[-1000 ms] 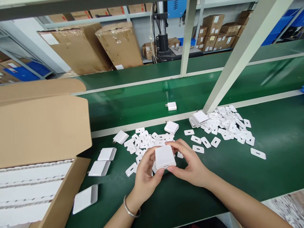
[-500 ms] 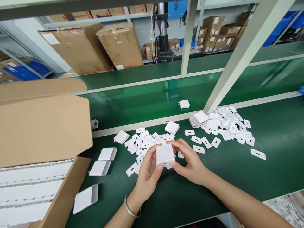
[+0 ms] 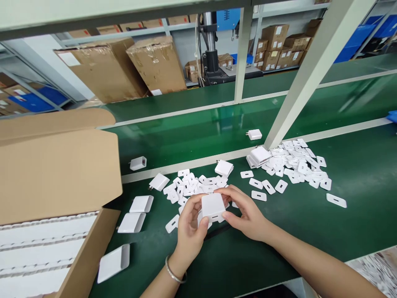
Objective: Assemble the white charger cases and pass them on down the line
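Between both hands sits a white charger [image 3: 213,205], its slotted end turned toward me. My left hand [image 3: 191,225] grips its left side, and a bracelet circles that wrist. On the other side, the fingers and thumb of my right hand [image 3: 245,213] are closed on the charger's right edge. Right behind the hands lies a heap of small white slotted plates [image 3: 186,184]. A white charger with prongs [image 3: 223,168] rests at the back of this heap, and another charger [image 3: 159,181] lies to its left. Several open-ended white casings [image 3: 114,263] lie at the left.
An open cardboard box [image 3: 58,174] holding rows of white dividers stands at the left. A second pile of white plates [image 3: 297,161] lies right, beside a slanted metal post [image 3: 319,70]. Chargers [image 3: 254,134] lie on the green conveyor belt [image 3: 186,142] behind a pale rail.
The chargers on the belt have shifted right. The held charger has tilted slightly, showing more of its slotted end, and both hands stay on it. The view has moved a little.
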`<state>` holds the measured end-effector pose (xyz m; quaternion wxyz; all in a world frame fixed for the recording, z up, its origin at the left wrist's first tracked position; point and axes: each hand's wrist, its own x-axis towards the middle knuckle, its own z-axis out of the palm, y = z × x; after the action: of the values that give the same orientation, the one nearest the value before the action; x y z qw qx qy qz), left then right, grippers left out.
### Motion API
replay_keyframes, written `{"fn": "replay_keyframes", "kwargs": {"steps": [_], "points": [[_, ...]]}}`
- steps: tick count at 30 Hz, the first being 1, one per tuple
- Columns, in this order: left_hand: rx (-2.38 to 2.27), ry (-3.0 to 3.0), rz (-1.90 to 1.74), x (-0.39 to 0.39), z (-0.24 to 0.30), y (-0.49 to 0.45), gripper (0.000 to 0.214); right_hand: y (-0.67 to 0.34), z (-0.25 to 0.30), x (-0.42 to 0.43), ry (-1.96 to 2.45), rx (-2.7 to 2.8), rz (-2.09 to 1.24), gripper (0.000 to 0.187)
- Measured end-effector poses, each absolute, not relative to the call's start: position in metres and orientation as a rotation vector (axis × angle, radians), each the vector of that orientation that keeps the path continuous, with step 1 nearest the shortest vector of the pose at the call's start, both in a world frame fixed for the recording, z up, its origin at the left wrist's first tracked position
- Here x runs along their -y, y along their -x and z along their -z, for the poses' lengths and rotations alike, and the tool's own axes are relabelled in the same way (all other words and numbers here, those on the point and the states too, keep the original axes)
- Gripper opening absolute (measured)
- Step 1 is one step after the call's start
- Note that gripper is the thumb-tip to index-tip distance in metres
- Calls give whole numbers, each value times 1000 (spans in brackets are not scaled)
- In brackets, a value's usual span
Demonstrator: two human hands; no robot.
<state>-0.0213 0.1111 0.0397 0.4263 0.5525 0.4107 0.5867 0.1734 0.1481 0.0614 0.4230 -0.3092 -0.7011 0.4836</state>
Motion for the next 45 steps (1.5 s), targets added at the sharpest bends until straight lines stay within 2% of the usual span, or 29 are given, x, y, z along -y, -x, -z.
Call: {"fn": "replay_keyframes", "kwargs": {"steps": [5,10,14,17,22,26,29,37,45], "points": [[-1019,-1112,-1355,-119,-36,17,38,-172,-54,-150,960,1798,-1209,39],[-1023,-1129,-1402,-119,-36,14,40,-170,-51,-146,916,1888,-910,59],[-1103,-1151,-1447,-117,-34,13,38,-165,-50,-142,805,1887,-546,47],[-1131,-1104,-1472,-117,-31,12,39,-162,-47,-141,780,1873,-430,50],[-1119,-962,-1422,-118,-28,11,40,-161,-41,-141,799,1850,-447,43],[-1099,-900,-1397,-118,-29,11,43,-159,-40,-139,797,1848,-445,50],[-1098,-915,-1398,-118,-29,11,44,-160,-42,-138,776,1851,-484,45],[-985,-923,-1257,-121,-25,19,42,-168,-48,-146,728,1695,-1028,23],[-949,-857,-1214,-121,-30,18,44,-171,-47,-148,672,1760,-881,19]]}}
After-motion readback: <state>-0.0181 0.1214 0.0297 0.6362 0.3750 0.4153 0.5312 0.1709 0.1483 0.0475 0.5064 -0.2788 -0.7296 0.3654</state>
